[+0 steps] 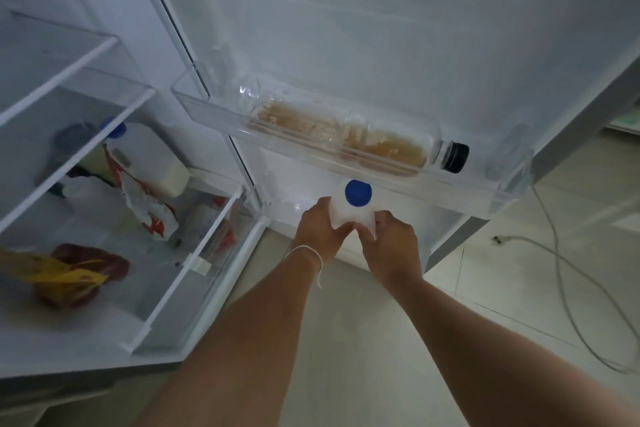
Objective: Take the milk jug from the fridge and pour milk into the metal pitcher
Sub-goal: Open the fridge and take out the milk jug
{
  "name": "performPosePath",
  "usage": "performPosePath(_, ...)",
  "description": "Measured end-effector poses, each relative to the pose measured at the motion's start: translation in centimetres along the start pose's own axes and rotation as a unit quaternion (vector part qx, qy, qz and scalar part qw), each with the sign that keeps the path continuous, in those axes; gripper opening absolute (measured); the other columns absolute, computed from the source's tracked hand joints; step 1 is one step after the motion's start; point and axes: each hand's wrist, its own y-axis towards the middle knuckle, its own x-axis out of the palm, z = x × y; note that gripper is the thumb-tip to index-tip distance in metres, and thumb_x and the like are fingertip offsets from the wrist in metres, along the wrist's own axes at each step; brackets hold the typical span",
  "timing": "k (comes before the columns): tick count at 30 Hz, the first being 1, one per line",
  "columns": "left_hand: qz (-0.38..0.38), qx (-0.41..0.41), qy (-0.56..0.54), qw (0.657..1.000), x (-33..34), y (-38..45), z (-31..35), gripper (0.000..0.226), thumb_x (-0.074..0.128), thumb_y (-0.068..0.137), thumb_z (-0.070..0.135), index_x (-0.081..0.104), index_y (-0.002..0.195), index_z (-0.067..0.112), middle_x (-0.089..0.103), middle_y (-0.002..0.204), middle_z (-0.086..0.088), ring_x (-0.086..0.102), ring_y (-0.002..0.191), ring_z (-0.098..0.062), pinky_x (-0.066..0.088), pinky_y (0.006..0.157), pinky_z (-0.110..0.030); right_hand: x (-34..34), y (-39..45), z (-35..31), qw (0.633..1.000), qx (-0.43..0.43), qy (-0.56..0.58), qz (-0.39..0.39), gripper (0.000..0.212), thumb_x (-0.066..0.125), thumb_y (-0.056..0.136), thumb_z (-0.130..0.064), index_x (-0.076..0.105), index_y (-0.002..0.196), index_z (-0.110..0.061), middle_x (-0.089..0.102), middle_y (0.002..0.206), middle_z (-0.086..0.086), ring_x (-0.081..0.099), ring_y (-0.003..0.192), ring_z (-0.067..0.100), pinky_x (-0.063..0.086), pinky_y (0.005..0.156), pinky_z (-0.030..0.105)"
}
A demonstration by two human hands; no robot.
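Both hands clasp the milk jug (349,213) low in the fridge door (381,28): left hand (320,230) at seven o'clock of its blue cap (358,193), right hand (393,241) at five. Judging by this, the fetch is barely begun; the metal pitcher is out of view and pouring remains.

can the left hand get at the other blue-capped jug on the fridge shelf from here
Probably not right now. The left hand is wrapped around the milk jug at the door, together with the right hand. The second jug lies open to reach on the shelf, once a hand lets go.
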Motion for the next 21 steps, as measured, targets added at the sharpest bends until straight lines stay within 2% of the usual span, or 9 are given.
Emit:
performPosePath(4,0.022,0.002,-0.055,0.998,-0.8,-1.9,-0.4,0.044,0.08,0.082,0.032,0.059,0.117,0.017,0.07,0.105,-0.001,0.069,0.096,-0.018,0.059,0.087,-0.036,-1.1,-1.8,-1.3,0.999,-0.034,0.011,0.006,0.031,0.058,0.1,-0.038,0.063,0.107,-0.009,0.067,0.092,0.002,0.062,0.081,0.023,0.036,0.072,0.025)
performPosePath(7,0.045,0.006,-0.081,0.996,-1.6,-4.2,-0.6,0.039,0.08,0.083,0.028,0.058,0.115,0.021,0.071,0.103,0.003,0.069,0.096,-0.013,0.059,0.086,-0.03,-1.9,-3.5,-2.3,0.998,-0.058,-0.014,-0.023,0.036,0.056,0.1,-0.043,0.062,0.116,-0.011,0.071,0.105,0.005,0.066,0.096,0.025,0.04,0.078,0.026)
performPosePath(10,0.071,0.0,-0.084,0.994,-2.9,-6.7,-1.0,0.041,0.081,0.083,0.027,0.056,0.116,0.024,0.07,0.1,0.004,0.069,0.091,-0.012,0.059,0.081,-0.027,-2.6,-5.2,-3.5,0.995,-0.078,-0.032,-0.059,0.043,0.051,0.101,-0.049,0.058,0.128,-0.016,0.069,0.121,0.003,0.065,0.108,0.022,0.046,0.093,0.029)
performPosePath(12,0.09,0.003,-0.098,0.991,-3.9,-8.4,-1.0,0.04,0.082,0.082,0.032,0.056,0.113,0.029,0.07,0.1,0.007,0.07,0.091,-0.007,0.061,0.081,-0.03,-3.1,-6.4,-4.3,0.993,-0.093,-0.033,-0.072,0.046,0.048,0.101,-0.052,0.055,0.132,-0.018,0.068,0.126,0.001,0.063,0.112,0.02,0.046,0.098,0.029)
performPosePath(15,0.118,0.01,-0.118,0.986,-6.0,-11.6,-0.4,0.039,0.081,0.079,0.042,0.054,0.107,0.039,0.071,0.101,0.01,0.07,0.091,0.0,0.06,0.078,-0.024,-4.5,-8.2,-5.8,0.984,-0.134,-0.061,-0.097,0.05,0.044,0.102,-0.054,0.053,0.136,-0.019,0.065,0.131,-0.001,0.061,0.117,0.017,0.042,0.101,0.028)
performPosePath(18,0.132,0.0,-0.12,0.984,-8.8,-16.2,0.3,0.042,0.076,0.077,0.054,0.054,0.107,0.036,0.071,0.101,0.009,0.07,0.089,-0.001,0.061,0.076,-0.027,-6.7,-10.9,-7.9,0.97,-0.177,-0.083,-0.143,0.051,0.043,0.1,-0.058,0.054,0.132,-0.02,0.065,0.126,-0.001,0.06,0.108,0.015,0.042,0.091,0.024)
performPosePath(21,0.13,-0.003,-0.108,0.986,-11.8,-20.8,2.4,0.042,0.071,0.08,0.062,0.051,0.106,0.037,0.069,0.101,0.008,0.069,0.089,-0.004,0.061,0.074,-0.031,-9.6,-14.1,-10.2,0.966,-0.185,-0.064,-0.172,0.042,0.043,0.097,-0.063,0.053,0.114,-0.026,0.058,0.103,-0.009,0.049,0.087,0.01,0.034,0.078,0.021)
